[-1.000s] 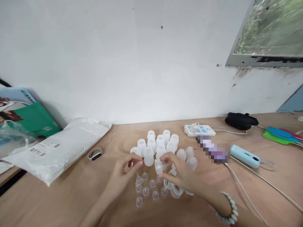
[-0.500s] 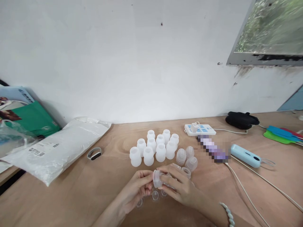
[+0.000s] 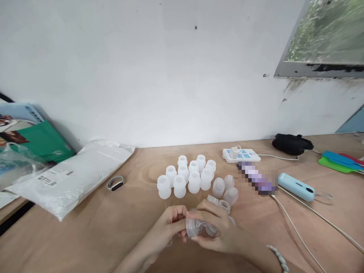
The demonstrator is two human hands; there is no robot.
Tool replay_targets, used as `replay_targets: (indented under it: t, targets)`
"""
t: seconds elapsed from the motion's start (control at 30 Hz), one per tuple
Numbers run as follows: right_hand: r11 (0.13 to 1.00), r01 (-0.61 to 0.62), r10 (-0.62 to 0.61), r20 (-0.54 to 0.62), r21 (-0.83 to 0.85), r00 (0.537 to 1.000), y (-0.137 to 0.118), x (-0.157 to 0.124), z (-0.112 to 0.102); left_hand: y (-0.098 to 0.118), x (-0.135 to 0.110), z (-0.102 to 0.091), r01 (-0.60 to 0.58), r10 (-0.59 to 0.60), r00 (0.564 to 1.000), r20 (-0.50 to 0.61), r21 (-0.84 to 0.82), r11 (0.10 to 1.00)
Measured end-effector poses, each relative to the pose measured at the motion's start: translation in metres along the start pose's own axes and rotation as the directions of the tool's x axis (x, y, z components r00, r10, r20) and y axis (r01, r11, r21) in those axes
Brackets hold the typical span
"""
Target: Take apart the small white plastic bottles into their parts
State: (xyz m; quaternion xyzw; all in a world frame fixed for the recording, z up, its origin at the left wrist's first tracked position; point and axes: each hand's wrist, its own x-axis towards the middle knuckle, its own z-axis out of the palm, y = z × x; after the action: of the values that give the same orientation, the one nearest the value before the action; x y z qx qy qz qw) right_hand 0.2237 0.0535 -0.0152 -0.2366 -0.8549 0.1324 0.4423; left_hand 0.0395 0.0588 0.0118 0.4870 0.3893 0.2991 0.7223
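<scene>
A clear threaded plastic cap (image 3: 192, 226) lies sideways between my two hands, low in the middle of the view. My right hand (image 3: 220, 229) is closed round its narrower side, fingers over the top and thumb below. At the open rim on the left, my left hand (image 3: 170, 229) is closed, its fingertips at or inside the opening; its other fingers are curled and partly hidden. Behind the hands several small white bottles (image 3: 179, 185) stand upright in a cluster. To their right are several clear domed caps (image 3: 218, 187), with a clear ring (image 3: 224, 206) nearer to my right hand.
A white plastic parcel (image 3: 71, 178) and a fitness band (image 3: 116, 184) lie on the left of the wooden table (image 3: 93, 235). On the right are a power strip (image 3: 241, 155), a pixelated phone (image 3: 256, 178), a light blue device (image 3: 295, 187), cables and a black case (image 3: 292, 144).
Both hands have moved slightly down, and the left fingers have moved closer to the cap's opening. The small clear pieces below the hands are now mostly covered. The view has shifted slightly.
</scene>
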Motion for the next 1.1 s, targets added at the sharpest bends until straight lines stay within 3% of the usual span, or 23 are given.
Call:
replay_targets:
  t: [0.07, 0.13, 0.17, 0.2, 0.23, 0.27, 0.3, 0.37, 0.43, 0.47, 0.53, 0.6, 0.73, 0.83, 1.0, 1.1]
  targets:
    - [0.997, -0.032, 0.035, -0.04, 0.066, 0.999, 0.001, 0.0, -0.01, 0.003, -0.003, -0.005, -0.047, 0.047, 0.999, 0.005, 0.047, 0.998]
    - [0.983, -0.124, 0.147, -0.178, 0.135, 0.973, 0.004, -0.001, -0.03, 0.006, -0.008, -0.018, -0.108, 0.117, 0.99, -0.084, 0.097, 0.989]
    - [0.969, -0.184, 0.227, -0.294, 0.167, 0.929, 0.008, -0.001, -0.044, 0.008, -0.011, -0.027, -0.135, 0.156, 0.975, -0.159, 0.133, 0.982]
    - [0.961, -0.212, 0.271, -0.465, 0.175, 0.843, 0.011, -0.002, -0.057, 0.01, -0.015, -0.036, -0.171, 0.205, 0.943, -0.263, 0.146, 0.974]
    - [0.95, -0.255, 0.311, -0.561, 0.177, 0.767, 0.015, -0.003, -0.071, 0.012, -0.018, -0.046, -0.2, 0.248, 0.903, -0.351, 0.169, 0.965]
    - [0.947, -0.283, 0.316, -0.614, 0.153, 0.724, 0.019, -0.004, -0.082, 0.013, -0.022, -0.054, -0.225, 0.288, 0.868, -0.404, 0.197, 0.954]
    - [0.941, -0.316, 0.321, -0.597, 0.117, 0.735, 0.023, -0.005, -0.091, 0.014, -0.025, -0.059, -0.248, 0.33, 0.842, -0.427, 0.238, 0.939]
    - [0.92, -0.39, 0.325, -0.461, -0.051, 0.826, 0.027, -0.009, -0.097, 0.014, -0.027, -0.064, -0.247, 0.382, 0.827, -0.414, 0.343, 0.906]
    - [0.884, -0.394, 0.336, -0.246, -0.25, 0.909, 0.029, -0.013, -0.091, 0.009, -0.023, -0.06, -0.198, 0.392, 0.85, -0.351, 0.478, 0.856]
    - [0.869, -0.369, 0.341, -0.14, -0.33, 0.93, 0.029, -0.015, -0.085, 0.005, -0.02, -0.057, -0.166, 0.389, 0.865, -0.316, 0.552, 0.817]
    - [0.851, -0.31, 0.355, 0.031, -0.424, 0.934, 0.029, -0.019, -0.073, -0.006, -0.013, -0.051, -0.12, 0.401, 0.882, -0.247, 0.706, 0.698]
    - [0.83, -0.282, 0.384, 0.127, -0.481, 0.915, 0.028, -0.023, -0.064, -0.017, -0.006, -0.049, -0.109, 0.437, 0.879, -0.188, 0.814, 0.57]
    - [0.768, -0.285, 0.446, 0.16, -0.574, 0.881, 0.027, -0.03, -0.061, -0.032, -0.002, -0.051, -0.103, 0.481, 0.87, -0.104, 0.917, 0.384]
    - [0.754, -0.278, 0.454, 0.166, -0.595, 0.875, 0.028, -0.033, -0.064, -0.036, -0.002, -0.054, -0.101, 0.501, 0.862, -0.068, 0.948, 0.302]
    - [0.759, -0.252, 0.398, 0.121, -0.601, 0.909, 0.027, -0.032, -0.072, -0.033, -0.005, -0.057, -0.121, 0.52, 0.853, -0.048, 0.951, 0.285]
    - [0.773, -0.226, 0.333, 0.076, -0.593, 0.94, 0.029, -0.028, -0.077, -0.027, -0.008, -0.062, -0.14, 0.577, 0.813, -0.075, 0.938, 0.319]
